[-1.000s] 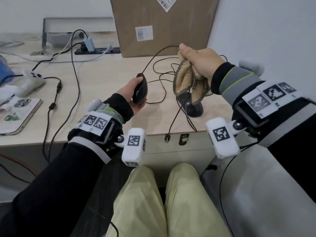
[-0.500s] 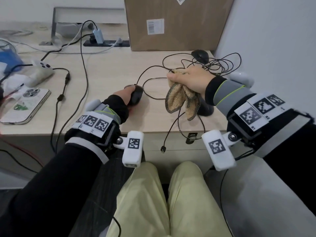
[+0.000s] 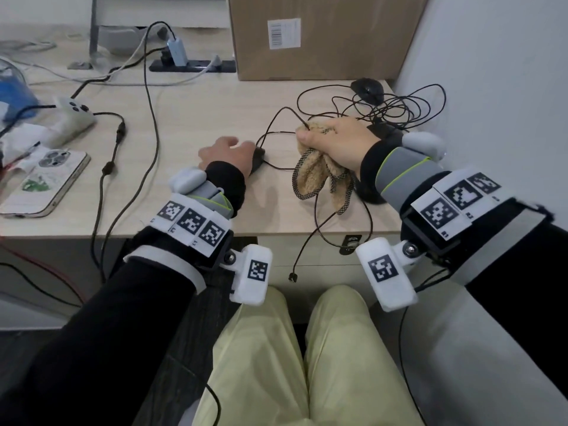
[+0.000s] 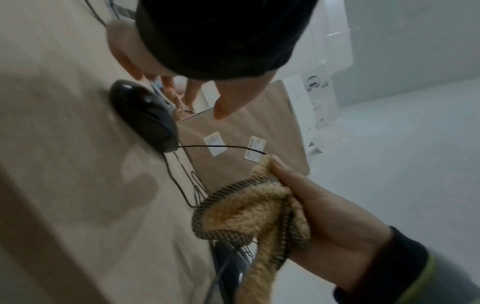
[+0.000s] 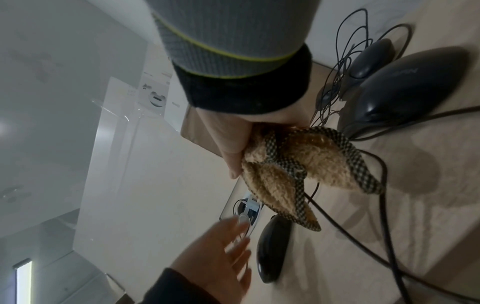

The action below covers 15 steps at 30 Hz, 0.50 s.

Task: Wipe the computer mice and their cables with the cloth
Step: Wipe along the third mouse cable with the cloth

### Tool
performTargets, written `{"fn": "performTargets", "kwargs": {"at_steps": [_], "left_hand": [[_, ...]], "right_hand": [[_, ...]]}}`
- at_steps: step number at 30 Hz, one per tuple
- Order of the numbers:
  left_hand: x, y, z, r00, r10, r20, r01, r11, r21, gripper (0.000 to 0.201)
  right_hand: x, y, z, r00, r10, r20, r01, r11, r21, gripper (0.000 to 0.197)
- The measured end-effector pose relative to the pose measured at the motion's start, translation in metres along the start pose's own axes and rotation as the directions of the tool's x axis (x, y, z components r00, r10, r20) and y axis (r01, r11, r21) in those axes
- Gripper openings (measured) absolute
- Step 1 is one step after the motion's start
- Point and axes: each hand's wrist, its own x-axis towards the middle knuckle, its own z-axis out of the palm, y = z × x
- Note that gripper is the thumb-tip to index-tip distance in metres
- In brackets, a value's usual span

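Fingers of the right hand (image 3: 335, 142) clench a bunched tan cloth (image 3: 316, 179), with a thin black cable (image 3: 278, 118) pinched inside it at the thumb. Released, the left hand (image 3: 226, 153) hovers with spread fingers just at 9 o'clock of a black mouse (image 4: 145, 115) lying on the desk (image 3: 190, 118). More mice (image 5: 405, 88) sit by tangled cables toward 3 o'clock.

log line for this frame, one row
left hand: open, off mouse on desk | right hand: grips cloth round cable
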Motion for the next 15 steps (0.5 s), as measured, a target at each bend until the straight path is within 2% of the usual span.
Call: {"fn": "performTargets", "kwargs": {"at_steps": [2, 3, 5, 7, 9, 12, 15], "left_hand": [[-0.005, 0.01, 0.007, 0.986, 0.127, 0.109, -0.113, 0.986, -0.126, 0.027], [-0.008, 0.016, 0.01, 0.972, 0.131, 0.196, -0.092, 0.976, -0.196, 0.03], [-0.016, 0.028, 0.017, 0.923, 0.099, 0.371, 0.025, 0.949, -0.315, 0.032], [-0.016, 0.036, 0.023, 0.895, 0.122, 0.429, 0.04, 0.936, -0.35, 0.028], [-0.011, 0.047, 0.023, 0.922, 0.109, 0.372, 0.033, 0.934, -0.355, 0.025], [0.013, 0.055, 0.011, 0.965, 0.016, 0.261, 0.072, 0.943, -0.325, 0.028], [0.05, 0.045, -0.014, 0.984, -0.074, 0.164, 0.138, 0.894, -0.425, 0.033]], "right_hand": [[-0.001, -0.002, 0.002, 0.999, -0.034, 0.005, 0.034, 0.999, -0.041, 0.021], [-0.001, -0.004, 0.003, 0.999, -0.05, 0.015, 0.051, 0.996, -0.068, 0.022], [-0.003, -0.005, 0.006, 0.997, -0.061, 0.051, 0.066, 0.993, -0.095, 0.021], [-0.005, -0.005, 0.007, 0.995, -0.071, 0.076, 0.08, 0.99, -0.12, 0.019], [-0.007, -0.002, 0.004, 0.997, -0.047, 0.061, 0.056, 0.987, -0.148, 0.021], [-0.011, 0.009, -0.011, 0.998, -0.01, 0.055, 0.017, 0.992, -0.126, 0.031], [-0.014, 0.022, -0.04, 0.999, -0.009, -0.04, 0.001, 0.978, -0.207, 0.032]]}}
